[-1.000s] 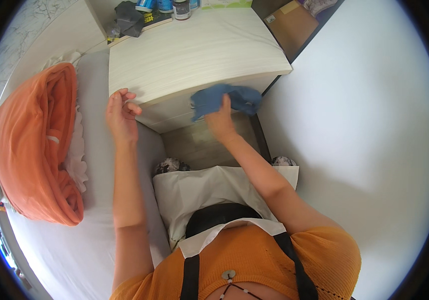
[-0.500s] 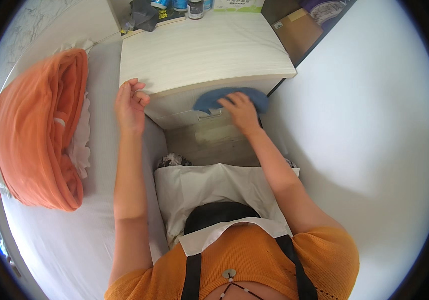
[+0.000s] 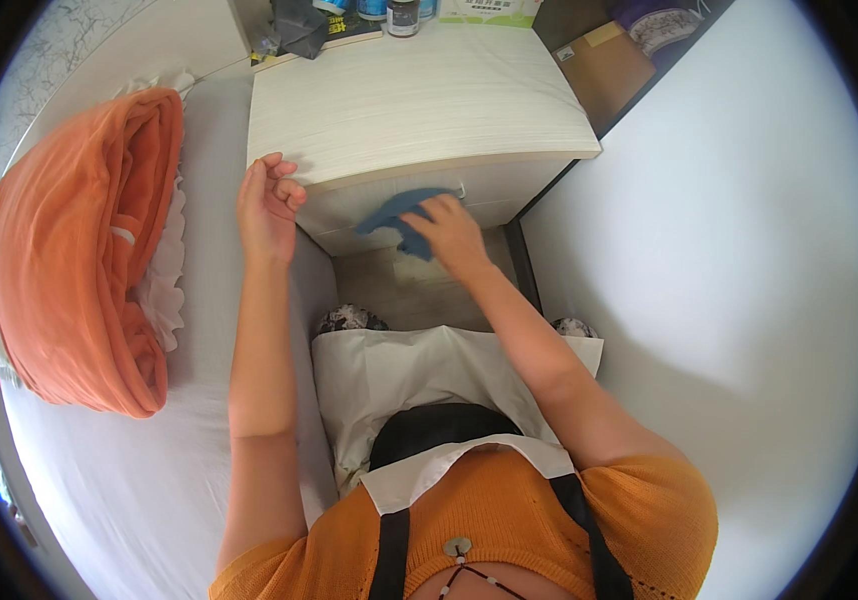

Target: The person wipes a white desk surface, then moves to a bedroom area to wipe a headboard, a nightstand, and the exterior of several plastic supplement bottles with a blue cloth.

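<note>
My right hand (image 3: 446,236) grips a blue cloth (image 3: 409,215) against the pale drawer front (image 3: 334,212) of a bedside cabinet. The cloth hangs partly loose below and left of the fingers, and a small handle shows just above them. My left hand (image 3: 270,205) is raised at the cabinet's front left corner, its fingers loosely curled and apart, holding nothing. Right behind that hand is the edge of the cabinet top (image 3: 414,105), which has a light wood grain.
A bed with a grey sheet (image 3: 204,330) lies on the left, bearing a folded orange blanket (image 3: 74,260). Bottles (image 3: 403,17) and a dark crumpled bag (image 3: 299,25) stand at the cabinet's back. A white panel (image 3: 719,260) rises on the right, near a cardboard box (image 3: 604,72).
My right hand and the blue cloth have slid leftward across the drawer front, and the cloth has bunched up. My left hand stays at the corner; the view has shifted slightly.
</note>
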The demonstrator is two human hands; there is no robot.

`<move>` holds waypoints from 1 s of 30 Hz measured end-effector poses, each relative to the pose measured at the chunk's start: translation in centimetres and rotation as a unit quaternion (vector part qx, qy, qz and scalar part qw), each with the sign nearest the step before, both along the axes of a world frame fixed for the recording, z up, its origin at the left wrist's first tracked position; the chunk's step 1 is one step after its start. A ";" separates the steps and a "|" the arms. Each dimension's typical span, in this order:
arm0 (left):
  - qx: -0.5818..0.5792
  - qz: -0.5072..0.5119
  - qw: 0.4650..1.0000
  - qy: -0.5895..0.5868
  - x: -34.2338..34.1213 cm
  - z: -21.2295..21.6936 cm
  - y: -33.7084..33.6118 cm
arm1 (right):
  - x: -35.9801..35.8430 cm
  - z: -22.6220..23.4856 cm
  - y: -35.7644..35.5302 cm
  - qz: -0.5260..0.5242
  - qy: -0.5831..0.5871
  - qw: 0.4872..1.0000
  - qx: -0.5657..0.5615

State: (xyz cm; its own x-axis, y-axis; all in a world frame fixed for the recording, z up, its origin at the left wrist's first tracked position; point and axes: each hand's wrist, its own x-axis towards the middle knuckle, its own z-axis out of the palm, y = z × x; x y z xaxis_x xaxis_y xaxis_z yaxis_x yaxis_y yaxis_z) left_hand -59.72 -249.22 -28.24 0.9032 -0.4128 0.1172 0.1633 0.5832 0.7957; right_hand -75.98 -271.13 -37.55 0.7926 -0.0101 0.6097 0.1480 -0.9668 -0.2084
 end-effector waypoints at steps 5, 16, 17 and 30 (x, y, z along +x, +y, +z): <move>0.022 0.020 1.000 0.001 -0.5 0.3 -0.7 | -2.8 -8.4 -8.0 -0.295 -0.197 0.926 0.129; 0.047 0.002 0.999 -0.013 -0.6 0.3 -0.3 | 1.6 -6.5 2.5 -0.050 -0.073 0.477 0.874; 0.054 0.001 0.999 -0.006 -0.7 0.6 -0.4 | 2.2 -6.2 4.2 -0.071 -0.051 0.493 0.866; 0.070 0.066 0.991 0.091 -5.5 4.5 8.1 | 4.7 1.5 11.7 -0.026 0.065 0.700 0.711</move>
State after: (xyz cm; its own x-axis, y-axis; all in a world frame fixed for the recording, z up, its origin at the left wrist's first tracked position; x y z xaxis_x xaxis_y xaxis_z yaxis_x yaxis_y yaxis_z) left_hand -65.26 -241.10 -23.70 0.9516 -0.2895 -0.1032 0.2409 0.4945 0.8351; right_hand -71.27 -259.40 -36.10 0.8165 -0.5641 -0.1228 0.0114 0.2285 -0.9735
